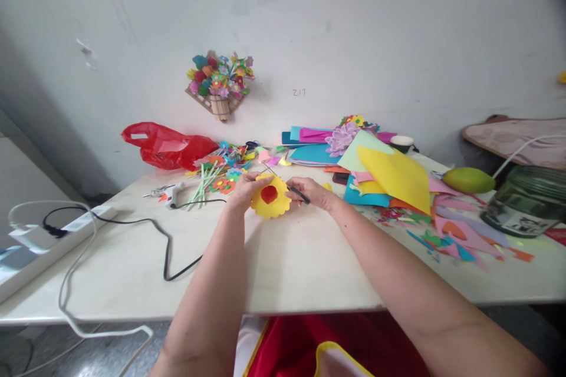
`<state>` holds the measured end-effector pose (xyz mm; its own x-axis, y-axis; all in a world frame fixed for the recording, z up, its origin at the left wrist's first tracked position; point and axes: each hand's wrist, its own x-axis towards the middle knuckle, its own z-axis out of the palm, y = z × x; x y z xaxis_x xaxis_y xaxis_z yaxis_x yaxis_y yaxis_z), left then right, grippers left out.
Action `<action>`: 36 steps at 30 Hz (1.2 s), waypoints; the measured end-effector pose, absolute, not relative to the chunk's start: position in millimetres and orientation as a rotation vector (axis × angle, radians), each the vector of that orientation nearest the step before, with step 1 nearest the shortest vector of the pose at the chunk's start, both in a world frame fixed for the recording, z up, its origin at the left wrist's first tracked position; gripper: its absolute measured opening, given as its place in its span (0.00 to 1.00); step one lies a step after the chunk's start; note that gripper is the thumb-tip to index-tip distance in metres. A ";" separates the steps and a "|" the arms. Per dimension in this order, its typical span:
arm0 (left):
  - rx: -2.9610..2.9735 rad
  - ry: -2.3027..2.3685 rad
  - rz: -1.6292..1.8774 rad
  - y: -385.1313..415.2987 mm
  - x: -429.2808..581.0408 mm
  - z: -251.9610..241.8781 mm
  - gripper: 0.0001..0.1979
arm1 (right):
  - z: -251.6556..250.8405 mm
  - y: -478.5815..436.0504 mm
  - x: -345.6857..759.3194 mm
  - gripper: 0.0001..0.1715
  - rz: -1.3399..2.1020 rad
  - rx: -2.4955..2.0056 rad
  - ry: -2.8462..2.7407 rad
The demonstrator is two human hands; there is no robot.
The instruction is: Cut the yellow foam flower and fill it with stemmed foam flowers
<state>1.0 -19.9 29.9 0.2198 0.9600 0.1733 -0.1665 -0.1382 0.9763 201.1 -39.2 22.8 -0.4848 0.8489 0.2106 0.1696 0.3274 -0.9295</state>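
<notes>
My left hand [248, 189] is closed on the left edge of a yellow paper or foam flower [273, 210] with a scalloped rim and a round red centre. In my right hand [312, 192] is a pair of scissors [299, 194] with dark handles. Thin blades reach up and left behind or along the flower's upper edge; whether they touch it I cannot tell. Just left of the flower lie orange cut-out flowers [221, 184] and pale green thin strips [206, 182].
A white glue gun [175, 194] with a black cord lies left, near a power strip [57, 247]. Behind is a red plastic bag [170, 147]. At right are yellow sheets [400, 174], scraps [460, 232], a mango-like fruit [467, 180] and a glass jar [526, 203].
</notes>
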 end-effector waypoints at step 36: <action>1.250 0.913 1.433 -13.0 14.6 19.6 0.18 | 30.5 -48.8 188.5 0.20 1.233 -0.975 -1.657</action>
